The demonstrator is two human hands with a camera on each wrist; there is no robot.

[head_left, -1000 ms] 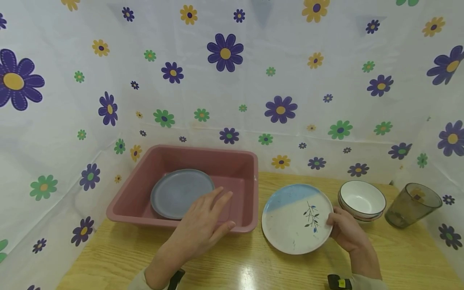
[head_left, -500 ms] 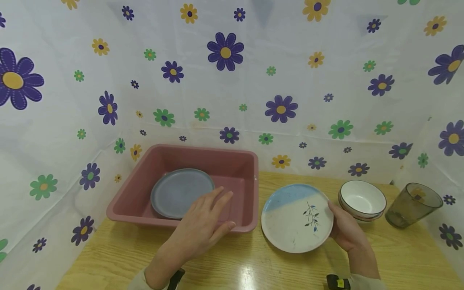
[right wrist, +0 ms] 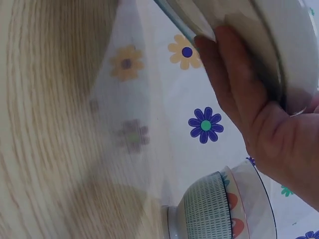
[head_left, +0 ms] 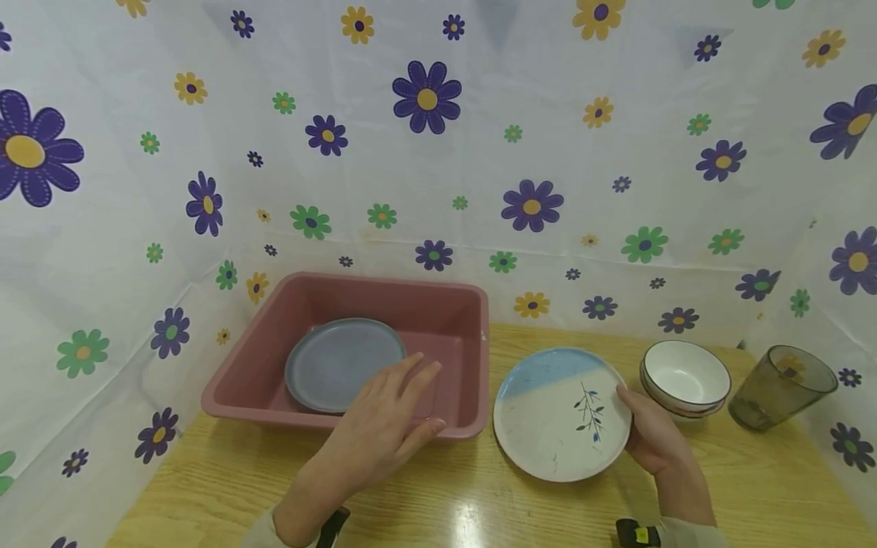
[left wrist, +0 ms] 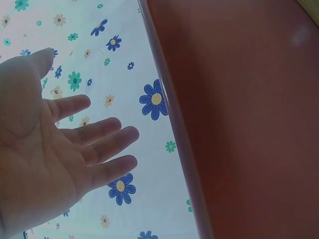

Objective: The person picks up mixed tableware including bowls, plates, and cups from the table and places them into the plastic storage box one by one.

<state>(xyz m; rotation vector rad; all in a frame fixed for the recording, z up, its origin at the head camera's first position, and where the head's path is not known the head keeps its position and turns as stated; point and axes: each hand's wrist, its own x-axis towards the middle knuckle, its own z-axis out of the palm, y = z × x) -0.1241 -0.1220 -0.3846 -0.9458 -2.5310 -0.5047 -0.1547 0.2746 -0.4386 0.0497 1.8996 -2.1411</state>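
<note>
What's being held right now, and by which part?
The blue-and-cream plate: the right hand grips its right-side rim in the head view, fingers underneath. The left hand holds nothing.

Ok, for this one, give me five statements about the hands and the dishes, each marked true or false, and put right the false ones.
1. The right hand holds the blue-and-cream plate at its edge. True.
2. The grey-blue plate lies outside the pink tub. False: it is inside the tub.
3. The left hand grips the grey-blue plate. False: its fingers are spread and it holds nothing.
4. The stacked bowls sit between the blue-and-cream plate and the tinted tumbler in the head view. True.
5. The blue-and-cream plate has a leafy sprig on it. True.
</note>
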